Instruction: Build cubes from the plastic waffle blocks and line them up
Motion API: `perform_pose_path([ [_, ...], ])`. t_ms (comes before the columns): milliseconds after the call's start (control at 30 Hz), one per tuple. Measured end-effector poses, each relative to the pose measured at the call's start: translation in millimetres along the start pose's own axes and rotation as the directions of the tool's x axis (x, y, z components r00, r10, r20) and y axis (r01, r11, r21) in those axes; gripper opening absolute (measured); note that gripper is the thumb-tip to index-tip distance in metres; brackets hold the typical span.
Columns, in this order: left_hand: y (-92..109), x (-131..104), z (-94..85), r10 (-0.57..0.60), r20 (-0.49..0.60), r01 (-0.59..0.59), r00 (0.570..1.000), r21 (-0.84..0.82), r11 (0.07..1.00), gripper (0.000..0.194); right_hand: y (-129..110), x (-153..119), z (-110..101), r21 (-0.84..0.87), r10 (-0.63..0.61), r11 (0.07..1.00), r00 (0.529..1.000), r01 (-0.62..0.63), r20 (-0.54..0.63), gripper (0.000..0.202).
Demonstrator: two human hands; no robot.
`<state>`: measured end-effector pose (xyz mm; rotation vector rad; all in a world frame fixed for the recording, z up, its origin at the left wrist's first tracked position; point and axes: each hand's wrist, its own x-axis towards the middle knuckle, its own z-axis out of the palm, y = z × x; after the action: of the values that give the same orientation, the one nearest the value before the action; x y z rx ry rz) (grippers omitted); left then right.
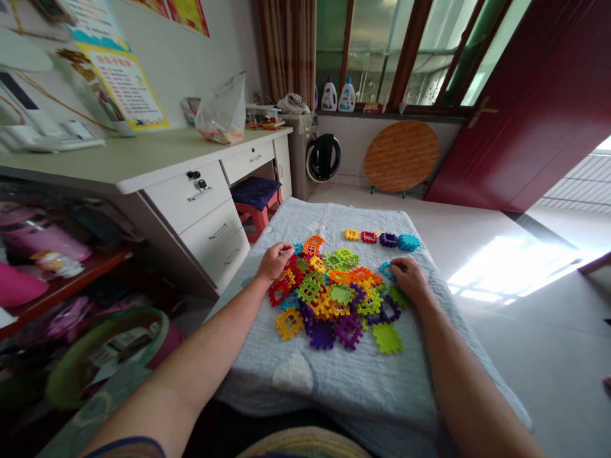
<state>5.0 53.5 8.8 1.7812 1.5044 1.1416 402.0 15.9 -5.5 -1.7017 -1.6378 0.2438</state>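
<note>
A heap of colourful toothed plastic pieces [329, 294] lies in the middle of the cloth-covered table. My left hand [275, 261] is at the heap's far left edge, fingers drawn together beside blue and orange pieces; whether it grips one is too small to tell. At the right edge, my right hand [411, 278] pinches a light blue piece [387, 271]. Beyond the heap stands a row: a yellow piece [352, 235], a red one [369, 237], a dark purple one [388, 240] and a blue stack [409, 242].
The table [305, 381] wears a pale blue cloth. To the left are a white desk [162, 156] with drawers, a blue-topped stool [256, 193] and a green basket [67, 375]. A washing machine [300, 159] and a round wooden board [401, 156] stand behind.
</note>
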Motion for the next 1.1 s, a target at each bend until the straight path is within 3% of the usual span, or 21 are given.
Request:
perform_pose_path([
  [133, 10.2, 0.7, -3.5, 0.137, -0.128, -0.121, 0.982, 0.127, 0.985, 0.021, 0.1, 0.0, -0.5, 0.012, 0.035, 0.999, 0.999, -0.035, -0.003, 0.029],
  [200, 27.4, -0.9, -11.2, 0.248, -0.106, -0.223, 0.963, 0.203, 0.953, 0.018, 0.9, 0.3, -0.6, 0.018, 0.060, 0.998, 0.998, -0.060, -0.001, 0.030],
  [300, 63.6, -12.1, -25.2, 0.257, 0.112, -0.275, 0.960, 0.191, 0.942, 0.020, 2.3, 0.8, -0.3, 0.026, 0.079, 0.997, 0.997, -0.079, -0.004, 0.031],
  [367, 85.2, -27.1, -29.4, 0.245, 0.310, -0.327, 0.919, 0.251, 0.911, 0.024, 2.5, 1.0, 0.2, 0.023, 0.079, 0.997, 0.997, -0.078, -0.008, 0.030],
  [467, 100.8, -55.2, -21.5, 0.212, 0.340, -0.345, 0.916, 0.404, 0.847, 0.034, 1.9, 1.0, 0.7, 0.017, 0.078, 0.997, 0.997, -0.078, -0.015, 0.029],
  [567, 98.9, -75.9, -4.8, 0.123, 0.309, -0.266, 0.943, 0.481, 0.835, 0.044, 1.4, 0.7, 0.8, 0.017, 0.076, 0.997, 0.997, -0.076, -0.023, 0.029],
  [700, 92.9, -80.0, 5.2, 0.070, 0.286, -0.221, 0.956, 0.542, 0.811, 0.038, 2.3, 0.5, 0.6, 0.031, 0.075, 0.997, 0.997, -0.074, -0.016, 0.030],
  [867, 92.2, -70.6, -3.0, 0.078, 0.302, -0.186, 0.950, 0.348, 0.919, 0.025, 1.1, 0.4, -0.9, 0.022, 0.077, 0.997, 0.997, -0.077, -0.012, 0.030],
  [1000, 90.0, -62.5, -9.5, 0.100, 0.292, -0.166, 0.951, 0.212, 0.963, 0.029, -3.1, 0.1, -3.3, 0.010, 0.084, 0.996, 0.996, -0.084, -0.009, 0.029],
  [1100, 84.1, -54.0, -10.6, 0.129, 0.351, -0.187, 0.927, 0.137, 0.973, 0.031, -4.9, -0.2, -4.3, 0.013, 0.093, 0.996, 0.996, -0.093, -0.007, 0.029],
])
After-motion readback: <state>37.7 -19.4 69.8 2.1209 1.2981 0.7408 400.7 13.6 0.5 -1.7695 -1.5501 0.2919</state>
